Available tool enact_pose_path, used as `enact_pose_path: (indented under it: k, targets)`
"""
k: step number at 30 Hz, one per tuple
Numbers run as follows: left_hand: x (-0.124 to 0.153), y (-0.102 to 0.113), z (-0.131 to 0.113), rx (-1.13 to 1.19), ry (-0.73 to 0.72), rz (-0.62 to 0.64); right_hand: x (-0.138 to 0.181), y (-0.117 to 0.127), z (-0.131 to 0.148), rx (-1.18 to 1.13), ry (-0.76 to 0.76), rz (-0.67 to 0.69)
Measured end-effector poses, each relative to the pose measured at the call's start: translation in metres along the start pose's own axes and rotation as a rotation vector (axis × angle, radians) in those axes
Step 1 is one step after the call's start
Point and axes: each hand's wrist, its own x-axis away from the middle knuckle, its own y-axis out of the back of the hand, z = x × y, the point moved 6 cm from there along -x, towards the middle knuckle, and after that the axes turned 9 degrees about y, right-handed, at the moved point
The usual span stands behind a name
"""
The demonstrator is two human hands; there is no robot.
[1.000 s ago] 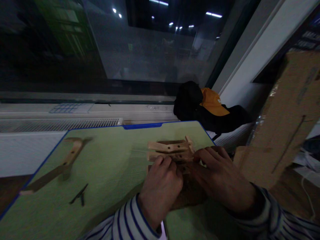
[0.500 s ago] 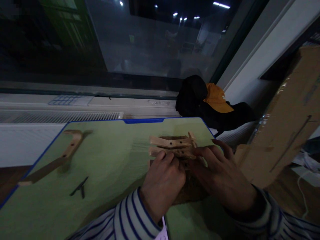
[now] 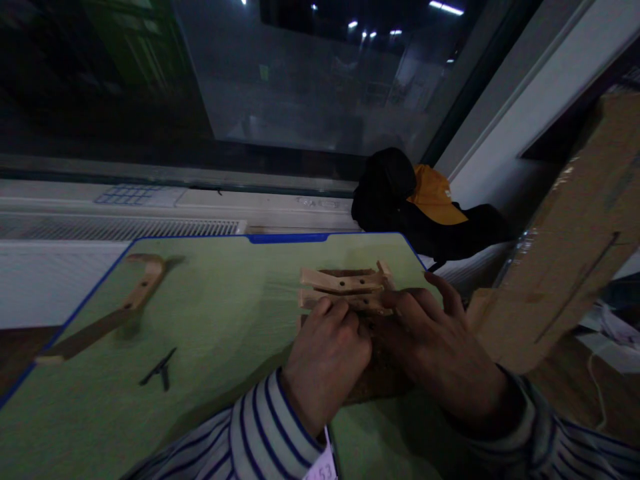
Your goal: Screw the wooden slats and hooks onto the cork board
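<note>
On the green mat [image 3: 225, 320] lies a pale wooden assembly [image 3: 345, 285] of stacked slats with holes. My left hand [image 3: 327, 357] rests on its near edge, fingers curled and pressing on the wood. My right hand [image 3: 440, 347] covers its right end, fingers bent over the slats and partly hiding them. A brown board [image 3: 373, 380] lies under both hands. Both sleeves are striped.
A curved wooden piece [image 3: 107, 310] lies at the mat's left edge, with a small black tool [image 3: 159, 369] near it. A black bag with an orange cap [image 3: 425, 207] sits on the sill behind. A tall cardboard box [image 3: 565, 233] stands to the right.
The view has shifted slightly. Both hands stay on the wooden assembly, with only small finger movements.
</note>
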Motion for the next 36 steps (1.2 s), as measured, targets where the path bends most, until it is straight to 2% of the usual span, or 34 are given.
enact_pose_path:
  k: [13, 36]
  targets:
    - [0.0001, -0.0005, 0.0003, 0.008, 0.006, -0.027, -0.002, -0.0033, 0.0009, 0.006, 0.013, 0.011]
    - [-0.0014, -0.0023, 0.0002, 0.004, 0.007, 0.008, -0.0032, -0.0033, 0.003, -0.003, 0.01, 0.025]
